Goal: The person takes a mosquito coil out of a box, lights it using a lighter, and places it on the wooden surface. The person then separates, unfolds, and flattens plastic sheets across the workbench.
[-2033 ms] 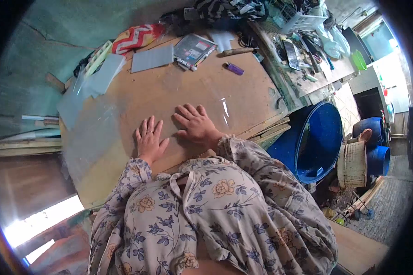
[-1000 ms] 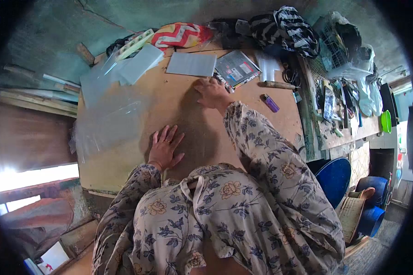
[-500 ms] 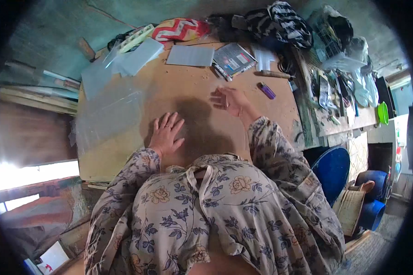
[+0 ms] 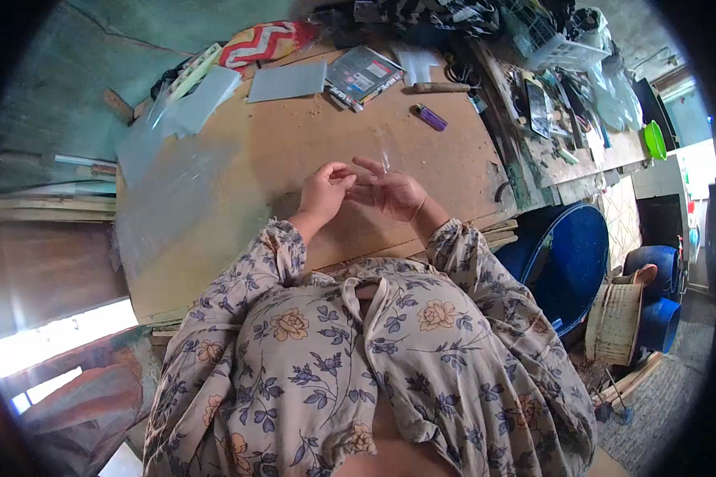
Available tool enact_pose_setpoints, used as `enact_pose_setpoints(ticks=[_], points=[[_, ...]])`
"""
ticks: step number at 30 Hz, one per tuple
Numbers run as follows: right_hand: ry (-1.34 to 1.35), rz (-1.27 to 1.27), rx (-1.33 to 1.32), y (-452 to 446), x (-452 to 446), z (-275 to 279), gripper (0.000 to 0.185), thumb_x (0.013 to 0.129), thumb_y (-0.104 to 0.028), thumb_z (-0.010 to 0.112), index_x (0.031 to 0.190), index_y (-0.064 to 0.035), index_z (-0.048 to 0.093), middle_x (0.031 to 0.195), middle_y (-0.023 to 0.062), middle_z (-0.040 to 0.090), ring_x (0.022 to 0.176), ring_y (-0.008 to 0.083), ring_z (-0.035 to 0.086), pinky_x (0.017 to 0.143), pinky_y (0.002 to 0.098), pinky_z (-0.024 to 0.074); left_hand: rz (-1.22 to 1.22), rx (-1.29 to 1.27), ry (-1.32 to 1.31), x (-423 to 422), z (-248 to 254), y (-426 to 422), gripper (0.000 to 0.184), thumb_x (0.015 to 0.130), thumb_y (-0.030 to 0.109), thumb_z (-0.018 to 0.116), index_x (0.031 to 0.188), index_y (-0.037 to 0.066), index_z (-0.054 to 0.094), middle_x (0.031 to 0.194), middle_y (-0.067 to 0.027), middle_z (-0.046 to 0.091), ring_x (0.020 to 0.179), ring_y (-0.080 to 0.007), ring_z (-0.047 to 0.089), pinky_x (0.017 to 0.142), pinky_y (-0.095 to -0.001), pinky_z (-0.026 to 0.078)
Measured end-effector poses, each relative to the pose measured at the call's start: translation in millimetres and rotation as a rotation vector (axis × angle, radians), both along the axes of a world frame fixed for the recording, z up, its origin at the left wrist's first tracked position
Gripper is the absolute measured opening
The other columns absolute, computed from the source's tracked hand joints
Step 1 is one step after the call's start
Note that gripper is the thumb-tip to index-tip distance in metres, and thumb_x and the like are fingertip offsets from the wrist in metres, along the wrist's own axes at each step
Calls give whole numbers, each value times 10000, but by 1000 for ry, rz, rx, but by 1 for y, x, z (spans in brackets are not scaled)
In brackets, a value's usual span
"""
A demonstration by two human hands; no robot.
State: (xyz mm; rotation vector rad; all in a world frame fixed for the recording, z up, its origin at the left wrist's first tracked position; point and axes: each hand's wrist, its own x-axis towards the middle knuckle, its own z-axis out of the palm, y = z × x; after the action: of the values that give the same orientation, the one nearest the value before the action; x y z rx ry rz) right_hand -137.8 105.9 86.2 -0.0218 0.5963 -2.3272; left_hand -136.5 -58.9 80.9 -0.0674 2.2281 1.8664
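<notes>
Above the middle of the board-topped table, my two hands meet in front of my chest. My left hand is closed, thumb and fingertips pinched together beside the fingers of the other hand; whatever lies in the pinch is too small to make out. My right hand is turned palm up, its fingers partly bent toward the left. A thin, clear, shiny sliver stands up at its fingers, too faint to name. Beyond lie a purple lighter and a wooden-handled tool.
Clear plastic sheets cover the table's left side. Pale sheets and a printed packet lie at the back. To the right stand a cluttered side bench and a large blue drum.
My left hand has lifted off the tabletop and come right to meet my right hand, closing its fingers. The view has shifted, so the table items appear higher and further left.
</notes>
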Motion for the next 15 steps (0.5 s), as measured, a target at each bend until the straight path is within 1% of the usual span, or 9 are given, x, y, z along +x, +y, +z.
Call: enact_pose_setpoints(ticks=[1, 2, 3, 5, 6, 8, 9, 11, 15], points=[[3, 13, 61, 4, 2, 1, 524, 854, -237, 394, 1285, -35, 175, 1193, 199, 401, 1060, 328, 445, 867, 395, 393, -8, -2, -3, -1, 1, 1, 308, 759, 210, 579, 972, -6, 524, 854, -105, 600, 742, -152, 584, 631, -260, 465], [6, 26, 121, 8, 4, 2, 480, 856, -166, 389, 1277, -32, 202, 1184, 197, 411, 1050, 320, 459, 855, 386, 406, -32, -132, 16, -4, 4, 1, 255, 766, 192, 572, 925, -4, 540, 791, -87, 600, 688, -135, 583, 593, -247, 463], [5, 20, 120, 12, 4, 1, 480, 856, -166, 389, 1277, -32, 202, 1184, 197, 411, 1050, 320, 459, 855, 386, 406, -55, -261, 36, -6, 7, 1, 205, 772, 173, 565, 879, -2, 556, 729, -68, 601, 635, -119, 582, 556, -234, 460], [-46, 0, 71, 22, 3, -2, 337, 862, -100, 362, 1190, -24, 343, 1099, 172, 490, 977, 280, 519, 805, 343, 443, -20, -223, -4, -10, 12, 3, 179, 771, 168, 568, 843, 4, 562, 693, -55, 596, 575, -110, 568, 522, -223, 451], [-49, -1, 71, 27, 0, -9, 337, 862, -100, 362, 1190, -24, 343, 1099, 172, 490, 977, 280, 519, 805, 343, 443, 20, -183, -45, -11, 13, 4, 158, 770, 164, 571, 807, 10, 568, 656, -42, 590, 516, -101, 554, 489, -213, 441], [-25, -69, 315, 33, -2, -21, 170, 857, -109, 400, 989, -27, 471, 935, 117, 572, 852, 230, 577, 707, 292, 474, -16, -125, -85, -16, 8, -1, 157, 772, 166, 568, 796, 12, 566, 662, -44, 591, 494, -93, 543, 470, -219, 436], [-31, -69, 314, 34, -1, -21, 170, 857, -109, 400, 989, -27, 471, 935, 117, 572, 852, 230, 577, 707, 292, 474, -48, -65, -116, -19, 5, -4, 156, 773, 169, 566, 785, 13, 564, 668, -45, 593, 473, -85, 531, 452, -224, 431], [-58, -203, 589, 38, -1, -17, 66, 835, -109, 474, 844, -44, 479, 790, 60, 589, 698, 164, 592, 590, 245, 471, -45, -131, -101, -23, 1, -7, 153, 775, 168, 563, 785, 15, 564, 669, -46, 593, 470, -83, 528, 451, -222, 429], [3, -272, 760, 49, -2, -26, 63, 798, -72, 533, 809, -51, 475, 742, 51, 572, 620, 137, 576, 518, 218, 450, -14, -210, -92, -30, -10, -16, 153, 782, 165, 554, 787, 12, 563, 668, -50, 594, 480, -83, 532, 449, -218, 425]])
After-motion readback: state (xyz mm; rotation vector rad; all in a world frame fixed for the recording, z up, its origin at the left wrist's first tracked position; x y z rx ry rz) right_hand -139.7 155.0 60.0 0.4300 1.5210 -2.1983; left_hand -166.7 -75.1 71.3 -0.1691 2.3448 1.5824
